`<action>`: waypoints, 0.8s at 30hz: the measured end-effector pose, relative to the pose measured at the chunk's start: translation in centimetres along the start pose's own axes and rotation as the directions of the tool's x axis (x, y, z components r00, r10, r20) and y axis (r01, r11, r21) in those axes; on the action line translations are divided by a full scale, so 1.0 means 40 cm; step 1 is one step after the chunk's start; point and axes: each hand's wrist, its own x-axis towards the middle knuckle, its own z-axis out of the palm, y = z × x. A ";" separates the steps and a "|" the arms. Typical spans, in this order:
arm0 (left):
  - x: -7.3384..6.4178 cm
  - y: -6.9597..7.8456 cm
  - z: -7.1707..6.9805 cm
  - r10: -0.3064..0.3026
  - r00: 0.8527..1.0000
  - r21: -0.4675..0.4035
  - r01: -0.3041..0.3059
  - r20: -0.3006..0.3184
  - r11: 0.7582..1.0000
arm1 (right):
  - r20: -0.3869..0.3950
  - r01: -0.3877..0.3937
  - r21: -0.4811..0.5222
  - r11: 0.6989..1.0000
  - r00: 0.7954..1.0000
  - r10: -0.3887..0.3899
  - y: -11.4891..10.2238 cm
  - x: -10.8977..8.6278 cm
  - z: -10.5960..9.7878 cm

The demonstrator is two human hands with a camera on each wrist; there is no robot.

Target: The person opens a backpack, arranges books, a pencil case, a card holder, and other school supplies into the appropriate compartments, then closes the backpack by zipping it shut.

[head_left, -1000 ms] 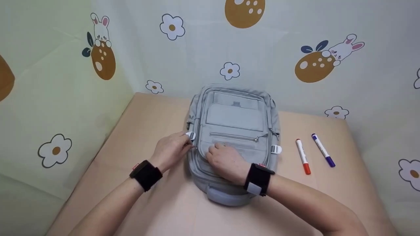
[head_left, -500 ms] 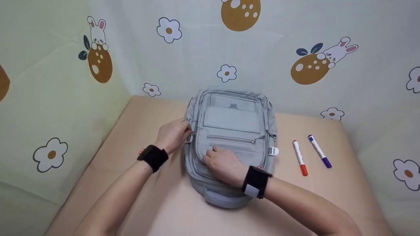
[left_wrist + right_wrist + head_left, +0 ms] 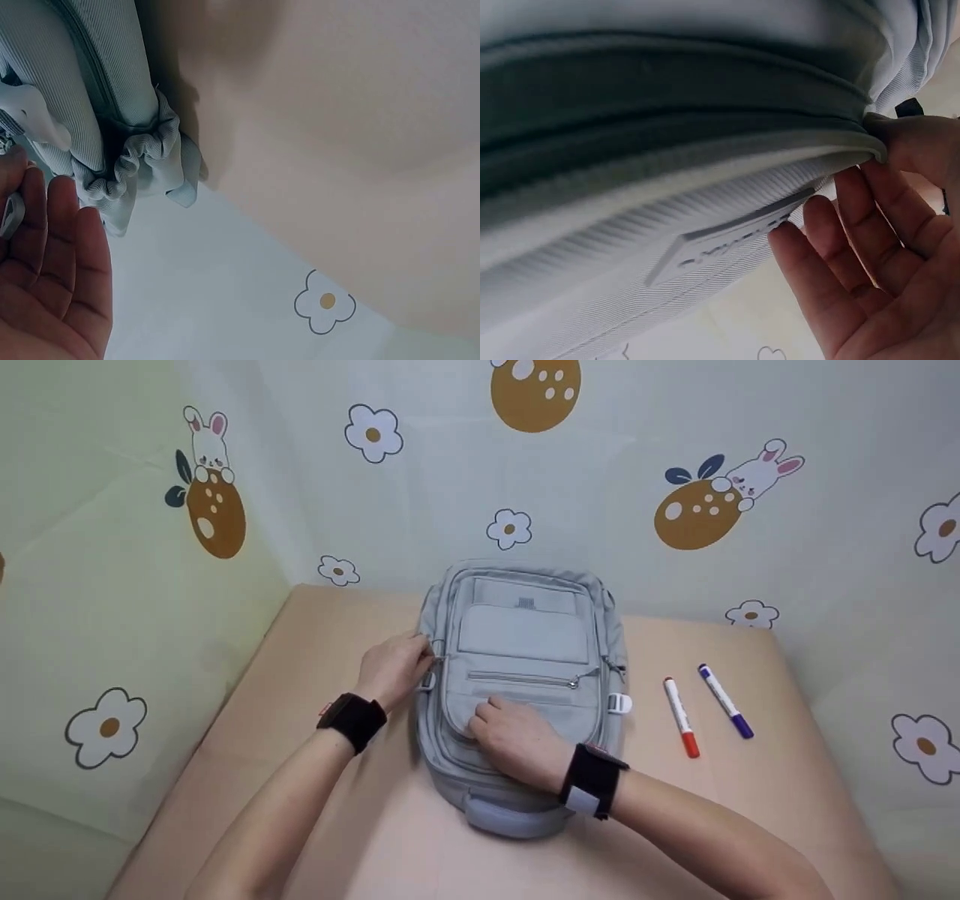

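Observation:
A grey backpack (image 3: 523, 634) lies on its back, its top handle (image 3: 516, 817) towards me. At its left side my left hand (image 3: 395, 666) pinches a zipper pull; the left wrist view shows part of the metal pull (image 3: 13, 215) by the fingers, next to a white strap buckle (image 3: 34, 112). My right hand (image 3: 521, 739) grips the edge of the front panel between thumb and fingers. In the right wrist view that fabric edge (image 3: 727, 169) runs into the pinch, and other fingertips touch near a raised label (image 3: 727, 244). The front pocket's own zipper (image 3: 521, 679) is in plain view.
To the right of the backpack lie a red-capped marker (image 3: 682, 717) and a purple-capped marker (image 3: 725, 701). The table has a peach cover (image 3: 360, 825). Patterned curtains (image 3: 420, 502) stand behind it and on the left.
My left hand has moved away from me along the bag's left side, past the white buckle, with the zipper pull. The right hand keeps its hold. The head view has shifted slightly.

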 end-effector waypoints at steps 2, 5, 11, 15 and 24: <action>-0.003 0.000 0.000 -0.002 1.000 -0.008 0.002 0.006 1.000 | -0.011 -0.013 0.004 1.000 1.000 0.014 0.009 -0.019 -0.003; -0.010 0.002 0.000 -0.010 1.000 -0.030 0.010 0.010 0.999 | -0.029 -0.050 0.002 0.999 0.998 0.050 0.024 -0.058 -0.010; -0.032 0.003 -0.005 0.010 1.000 -0.053 -0.010 -0.013 0.999 | -0.085 -0.109 0.044 0.993 0.990 0.112 0.071 -0.162 -0.010; -0.051 0.007 -0.016 0.100 0.993 -0.046 -0.103 -0.068 0.994 | -0.121 -0.133 0.092 0.987 0.982 0.144 0.110 -0.231 -0.008; -0.107 0.042 -0.035 0.412 0.911 -0.083 -0.411 -0.006 0.908 | -0.205 -0.130 0.227 0.965 0.962 0.178 0.167 -0.313 0.003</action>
